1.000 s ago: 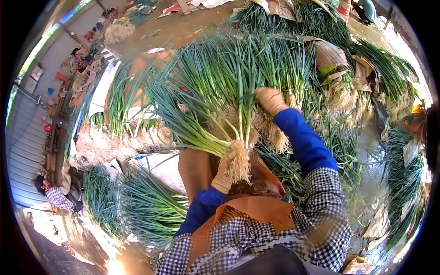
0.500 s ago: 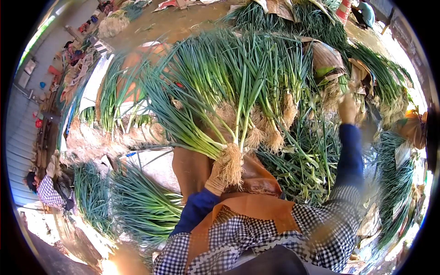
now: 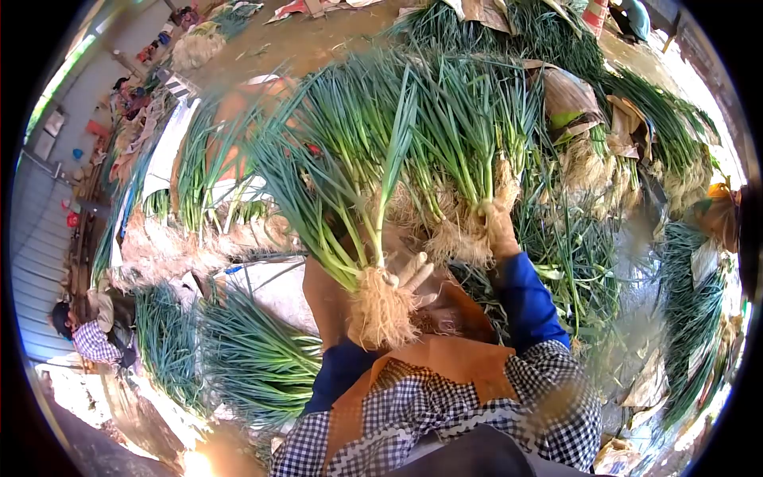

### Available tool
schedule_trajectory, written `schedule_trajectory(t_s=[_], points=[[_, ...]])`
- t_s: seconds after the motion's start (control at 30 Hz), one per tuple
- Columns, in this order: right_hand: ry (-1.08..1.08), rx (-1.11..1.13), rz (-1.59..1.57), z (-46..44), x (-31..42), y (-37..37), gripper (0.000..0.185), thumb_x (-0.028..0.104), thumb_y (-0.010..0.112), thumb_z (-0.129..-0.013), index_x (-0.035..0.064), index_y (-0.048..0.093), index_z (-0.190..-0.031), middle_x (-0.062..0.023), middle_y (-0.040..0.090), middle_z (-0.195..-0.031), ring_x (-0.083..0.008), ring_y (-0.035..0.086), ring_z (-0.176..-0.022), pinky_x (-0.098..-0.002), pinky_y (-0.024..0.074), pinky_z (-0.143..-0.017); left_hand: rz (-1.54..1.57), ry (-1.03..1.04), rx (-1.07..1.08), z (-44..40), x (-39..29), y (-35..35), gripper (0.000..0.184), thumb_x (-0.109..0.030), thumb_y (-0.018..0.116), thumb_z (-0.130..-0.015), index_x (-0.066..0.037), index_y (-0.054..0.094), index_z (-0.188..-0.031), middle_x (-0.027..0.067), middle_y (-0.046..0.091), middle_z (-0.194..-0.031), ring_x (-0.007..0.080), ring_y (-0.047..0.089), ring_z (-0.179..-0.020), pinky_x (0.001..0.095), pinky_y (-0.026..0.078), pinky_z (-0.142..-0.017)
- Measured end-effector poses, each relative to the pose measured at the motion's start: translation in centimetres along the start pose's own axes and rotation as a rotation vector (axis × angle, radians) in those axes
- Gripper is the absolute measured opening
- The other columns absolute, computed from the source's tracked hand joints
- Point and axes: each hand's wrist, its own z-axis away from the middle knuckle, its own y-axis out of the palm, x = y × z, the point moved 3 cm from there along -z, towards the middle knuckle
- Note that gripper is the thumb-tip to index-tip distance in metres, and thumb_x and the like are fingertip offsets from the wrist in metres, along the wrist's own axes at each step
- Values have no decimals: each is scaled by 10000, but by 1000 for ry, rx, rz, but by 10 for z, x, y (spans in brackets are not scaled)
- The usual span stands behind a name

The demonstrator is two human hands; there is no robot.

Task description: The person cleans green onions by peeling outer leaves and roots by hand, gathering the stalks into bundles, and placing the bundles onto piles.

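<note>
A bunch of green onions (image 3: 342, 246) lies over my left hand (image 3: 412, 278), its pale roots hanging above my lap. Fingers of that hand stick out to the right of the roots, while the rest is hidden under the bunch. My right hand (image 3: 499, 226) is farther forward and to the right, closed around the lower stems of some onions (image 3: 483, 171) at the edge of the upright row. Pale roots (image 3: 457, 238) hang just left of my right hand. A brown apron (image 3: 326, 294) covers my lap beneath the bunch.
More onions (image 3: 258, 358) lie at the left, and loose leaves (image 3: 568, 254) at the right. Bundles (image 3: 588, 159) with brown wrapping stand at the far right. A person (image 3: 95, 334) sits at the left edge; another (image 3: 634, 20) is at the top right, near a striped cone (image 3: 594, 16).
My right hand has swung out to the right and come back to the onions in front. My left hand's fingers have spread into view, and the held bunch's roots have moved slightly left and lower.
</note>
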Motion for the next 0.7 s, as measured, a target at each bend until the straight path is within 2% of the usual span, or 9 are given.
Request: schedule_trajectory(t_s=[0.1,0.17,0.2,0.23,0.3,0.33,0.47,0.53,0.7], points=[[-260,164,766,32,-16,36,287,304,516,-872,42,606,-948,-73,619,-809,-179,596,-751,-263,476,-663,170,-51,-51,-12,21,-6,428,-315,543,-847,-98,465,-1208,171,407,-1303,309,354,-1234,546,382,-942],[-667,497,1207,24,-45,66,287,298,523,-880,32,600,-954,-103,628,-806,-164,595,-751,-254,467,-655,-109,93,-276,-15,31,-57,427,-135,602,-782,-19,458,-1167,141,565,-1031,265,592,-908,349,533,-786],[-671,331,1062,25,-38,66,286,279,532,-876,14,584,-968,-143,627,-798,-174,600,-725,-283,470,-618,-138,86,-290,-14,27,-73,431,-126,597,-778,-17,455,-1171,146,564,-1039,271,588,-920,369,531,-790],[-74,142,668,12,-38,57,328,322,503,-885,12,587,-957,-156,619,-792,-213,601,-683,-311,469,-593,-168,80,-305,-12,21,-86,436,-118,591,-775,-16,452,-1175,151,563,-1048,277,584,-931,389,528,-793],[-425,139,1041,6,1,57,326,322,510,-879,22,593,-973,-147,625,-797,-223,603,-662,-322,475,-595,-55,168,-187,-14,13,-43,434,-109,578,-774,-8,446,-1175,147,566,-1019,277,591,-890,408,541,-737],[-355,161,1087,-7,-8,50,269,268,537,-867,36,595,-990,-106,629,-773,-201,600,-652,-328,481,-618,-4,145,-217,-11,12,-36,450,-112,571,-767,-12,434,-1185,149,566,-981,249,591,-814,376,544,-630],[-526,528,619,12,-29,88,418,367,486,-884,47,509,-1152,-147,588,-1047,-234,552,-959,-325,450,-820,56,106,-112,-13,17,-4,484,-183,548,-820,-46,392,-1257,115,572,-881,189,564,-664,311,497,-547],[-575,766,709,14,-60,73,410,376,459,-901,42,496,-1136,-97,587,-840,-210,566,-837,-308,455,-772,99,78,-81,-15,13,1,473,-198,531,-834,-57,389,-1264,102,568,-870,175,548,-642,299,481,-539],[-59,766,751,75,-8,25,435,418,457,-902,52,531,-679,-9,502,-614,-109,449,-578,-283,386,-536,254,-5,59,-7,-12,38,449,-235,488,-869,-86,382,-1280,67,559,-840,139,507,-586,269,441,-520]])
